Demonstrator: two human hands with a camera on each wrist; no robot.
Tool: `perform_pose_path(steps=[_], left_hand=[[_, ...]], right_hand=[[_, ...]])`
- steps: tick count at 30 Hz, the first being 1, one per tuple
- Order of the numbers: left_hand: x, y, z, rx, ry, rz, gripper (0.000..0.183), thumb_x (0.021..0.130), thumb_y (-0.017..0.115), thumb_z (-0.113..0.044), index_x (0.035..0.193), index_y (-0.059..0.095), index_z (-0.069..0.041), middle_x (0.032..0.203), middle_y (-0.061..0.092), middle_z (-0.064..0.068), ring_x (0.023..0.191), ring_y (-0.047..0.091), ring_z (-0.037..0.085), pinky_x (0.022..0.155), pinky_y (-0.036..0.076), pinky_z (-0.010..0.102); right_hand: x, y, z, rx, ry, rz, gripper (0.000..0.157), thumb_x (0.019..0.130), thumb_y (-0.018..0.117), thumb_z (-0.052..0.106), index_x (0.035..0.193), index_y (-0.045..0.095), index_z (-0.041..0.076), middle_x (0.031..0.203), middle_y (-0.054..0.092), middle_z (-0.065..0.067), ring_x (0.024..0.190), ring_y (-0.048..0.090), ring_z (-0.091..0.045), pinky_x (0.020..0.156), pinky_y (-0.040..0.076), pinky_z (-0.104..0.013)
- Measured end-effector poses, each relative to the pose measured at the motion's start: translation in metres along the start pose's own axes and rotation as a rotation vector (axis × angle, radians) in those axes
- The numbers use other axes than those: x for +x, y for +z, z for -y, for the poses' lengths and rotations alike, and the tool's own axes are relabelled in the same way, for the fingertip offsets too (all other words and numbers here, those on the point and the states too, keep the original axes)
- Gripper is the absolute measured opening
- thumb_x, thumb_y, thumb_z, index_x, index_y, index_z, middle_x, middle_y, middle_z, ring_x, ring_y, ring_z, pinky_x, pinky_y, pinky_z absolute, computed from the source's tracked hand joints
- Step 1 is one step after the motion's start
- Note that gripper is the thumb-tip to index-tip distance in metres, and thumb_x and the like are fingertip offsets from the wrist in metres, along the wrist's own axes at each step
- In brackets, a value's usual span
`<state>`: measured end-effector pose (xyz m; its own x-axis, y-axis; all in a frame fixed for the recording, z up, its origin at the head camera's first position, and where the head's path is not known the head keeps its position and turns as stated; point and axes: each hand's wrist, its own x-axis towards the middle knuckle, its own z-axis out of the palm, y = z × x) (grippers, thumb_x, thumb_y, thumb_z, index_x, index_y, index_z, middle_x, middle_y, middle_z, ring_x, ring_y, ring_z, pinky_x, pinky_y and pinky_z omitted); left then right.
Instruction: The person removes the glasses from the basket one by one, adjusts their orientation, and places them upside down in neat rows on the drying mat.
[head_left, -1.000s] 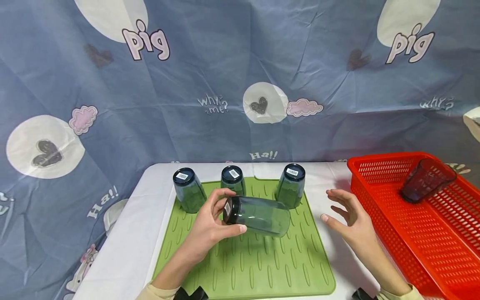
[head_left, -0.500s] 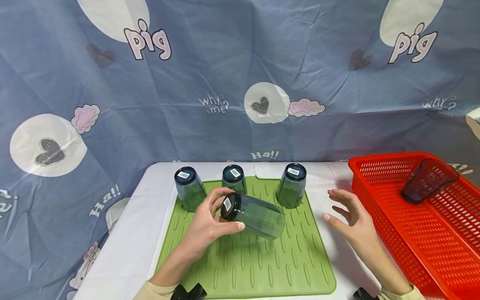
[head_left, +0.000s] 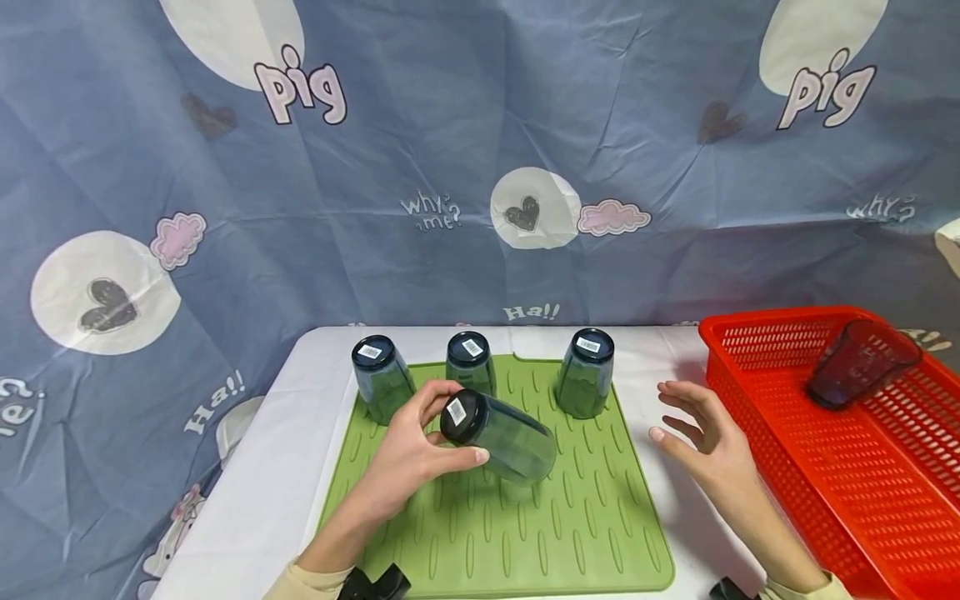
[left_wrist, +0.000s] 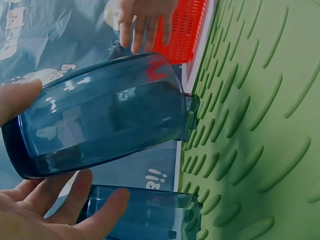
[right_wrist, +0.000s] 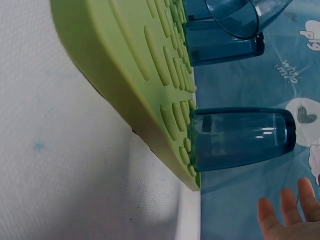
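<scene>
My left hand (head_left: 408,458) holds a blue-green glass tumbler (head_left: 517,442) near its dark base, thumb on one side and fingers on the other. The tumbler is tilted above the green ribbed mat (head_left: 525,550), base up to the left and mouth down to the right. Its mouth points toward the mat in the left wrist view. Behind it, an upside-down tumbler on the left (head_left: 384,387), one in the middle (head_left: 476,375) and one on the right (head_left: 583,385) stand along the mat's far side. My right hand (head_left: 708,442) hovers beside the mat, fingers loosely bent around nothing.
A red perforated plastic basket (head_left: 810,475) stands right of my right hand, with a tumbler (head_left: 855,367) leaning inside near its back. A white cloth (head_left: 232,517) covers the table under the mat. A blue printed curtain (head_left: 420,117) hangs behind.
The held tumbler has swung from nearly level to a steeper tilt, its mouth moving down and left and its base turning upward. My right hand keeps its pose.
</scene>
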<state>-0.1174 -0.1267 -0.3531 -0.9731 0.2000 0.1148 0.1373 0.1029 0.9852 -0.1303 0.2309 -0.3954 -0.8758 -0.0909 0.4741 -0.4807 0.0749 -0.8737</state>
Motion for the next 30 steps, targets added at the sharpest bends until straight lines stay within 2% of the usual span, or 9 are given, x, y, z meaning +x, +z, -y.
perform_pose_path(steps=[7, 15, 21, 30], left_hand=[[-0.001, -0.004, -0.002, -0.02, 0.018, 0.033, 0.071, 0.067, 0.087, -0.005, 0.128, 0.051, -0.01, 0.122, 0.063, 0.009, 0.107, 0.062, 0.026, 0.095, 0.05, 0.042], [-0.001, -0.011, -0.006, -0.037, 0.054, 0.036, 0.068, 0.068, 0.084, 0.0, 0.126, 0.051, -0.008, 0.121, 0.059, 0.013, 0.1, 0.064, 0.03, 0.092, 0.052, 0.037], [-0.001, -0.016, -0.008, -0.021, 0.069, 0.016, 0.067, 0.067, 0.085, 0.001, 0.125, 0.052, -0.009, 0.117, 0.061, 0.013, 0.105, 0.062, 0.028, 0.091, 0.053, 0.04], [-0.003, -0.021, -0.014, 0.034, 0.061, -0.034, 0.066, 0.068, 0.086, -0.005, 0.124, 0.054, -0.014, 0.119, 0.061, 0.008, 0.111, 0.058, 0.025, 0.102, 0.043, 0.047]], right_hand=[[0.0, 0.0, -0.001, 0.005, 0.007, 0.003, 0.054, 0.084, 0.065, -0.017, 0.133, 0.043, -0.011, 0.131, 0.053, -0.015, 0.122, 0.051, -0.02, 0.096, 0.047, -0.024], [0.0, -0.001, -0.002, 0.002, 0.006, 0.008, 0.055, 0.084, 0.065, -0.017, 0.134, 0.042, -0.012, 0.132, 0.053, -0.015, 0.122, 0.05, -0.021, 0.096, 0.046, -0.023], [0.002, -0.002, -0.002, 0.001, 0.001, 0.003, 0.055, 0.084, 0.065, -0.018, 0.133, 0.043, -0.012, 0.13, 0.054, -0.014, 0.121, 0.051, -0.02, 0.096, 0.046, -0.023], [0.0, -0.002, -0.003, 0.005, -0.008, 0.019, 0.057, 0.083, 0.065, -0.018, 0.134, 0.043, -0.011, 0.132, 0.053, -0.016, 0.122, 0.05, -0.021, 0.096, 0.046, -0.024]])
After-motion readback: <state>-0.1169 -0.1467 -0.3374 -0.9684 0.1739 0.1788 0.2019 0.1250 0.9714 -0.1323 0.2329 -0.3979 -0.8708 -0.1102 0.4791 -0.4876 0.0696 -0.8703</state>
